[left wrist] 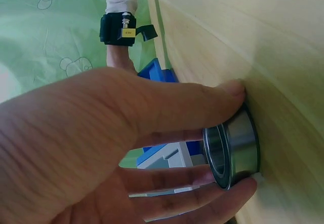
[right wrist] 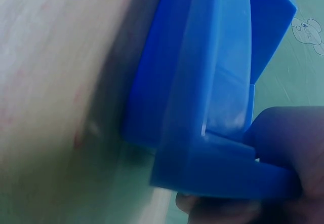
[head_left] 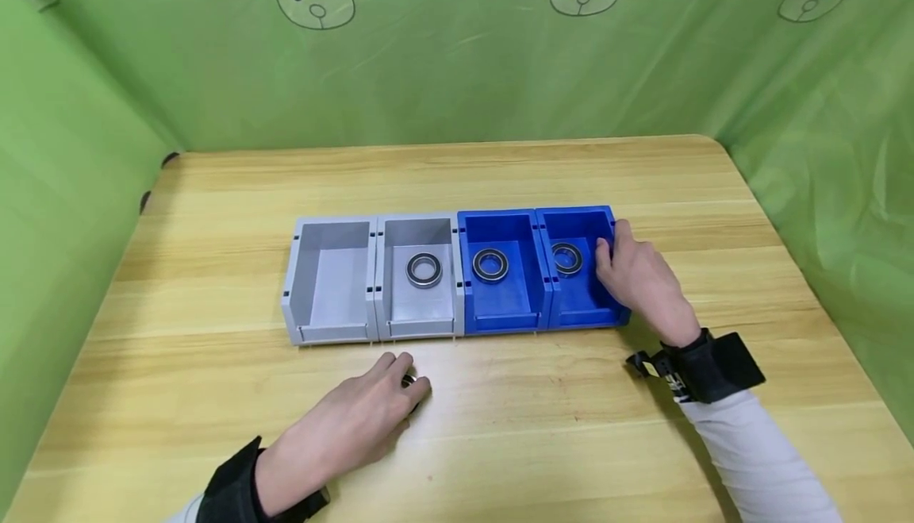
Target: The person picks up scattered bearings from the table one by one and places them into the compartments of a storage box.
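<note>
My left hand pinches a ball bearing between thumb and fingers, low over the table in front of the grey bins; most of the bearing is hidden in the head view. With thumb inside and fingers outside, my right hand grips the right wall of the outermost blue bin. Inside that bin a bearing lies by the left wall. The other blue bin holds one bearing, and the grey bin beside it holds another bearing.
A second grey bin, with nothing in it, stands at the left end of the row. All the bins sit side by side on the wooden table. Green cloth with cartoon heads hangs behind and along both sides.
</note>
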The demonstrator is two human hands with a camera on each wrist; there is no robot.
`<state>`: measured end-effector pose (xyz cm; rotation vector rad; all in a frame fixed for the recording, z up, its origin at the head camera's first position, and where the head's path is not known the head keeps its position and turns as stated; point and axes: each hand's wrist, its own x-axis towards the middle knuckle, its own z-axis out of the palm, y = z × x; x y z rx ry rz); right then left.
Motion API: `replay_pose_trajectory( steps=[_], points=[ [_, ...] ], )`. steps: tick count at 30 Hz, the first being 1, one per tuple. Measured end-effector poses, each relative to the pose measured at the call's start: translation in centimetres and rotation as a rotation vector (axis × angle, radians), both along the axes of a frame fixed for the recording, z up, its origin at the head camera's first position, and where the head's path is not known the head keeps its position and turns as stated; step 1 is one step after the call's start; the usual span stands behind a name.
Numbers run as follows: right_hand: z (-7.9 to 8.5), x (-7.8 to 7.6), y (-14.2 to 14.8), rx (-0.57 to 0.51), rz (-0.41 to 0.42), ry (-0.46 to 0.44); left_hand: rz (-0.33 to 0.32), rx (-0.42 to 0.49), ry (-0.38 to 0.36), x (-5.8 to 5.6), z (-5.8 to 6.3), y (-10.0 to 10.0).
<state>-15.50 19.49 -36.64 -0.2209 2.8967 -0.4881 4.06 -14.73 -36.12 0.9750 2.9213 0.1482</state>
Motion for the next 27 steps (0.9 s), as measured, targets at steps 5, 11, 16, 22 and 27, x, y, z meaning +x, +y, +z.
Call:
replay_pose_trajectory(
  steps=[5,11,16,22,27],
  points=[
    [0.11,-0.01,-0.14,-0.001,0.002,0.007,0.005,0.000,-0.013,0.03,0.05,-0.01],
    [0.16,0.00,-0.26,0.003,-0.004,0.009,0.005,0.000,-0.024,0.02,0.17,-0.05],
    [0.15,0.00,-0.27,0.004,-0.007,0.015,-0.042,-0.018,0.051,-0.04,0.03,-0.19],
    [0.10,0.08,-0.15,-0.002,-0.002,0.020,-0.081,-0.028,0.085,-0.15,-0.16,-0.34],
    [0.02,0.10,-0.11,-0.002,-0.007,0.006,-0.089,-0.039,0.091,-0.17,-0.09,-0.37]
  ],
)
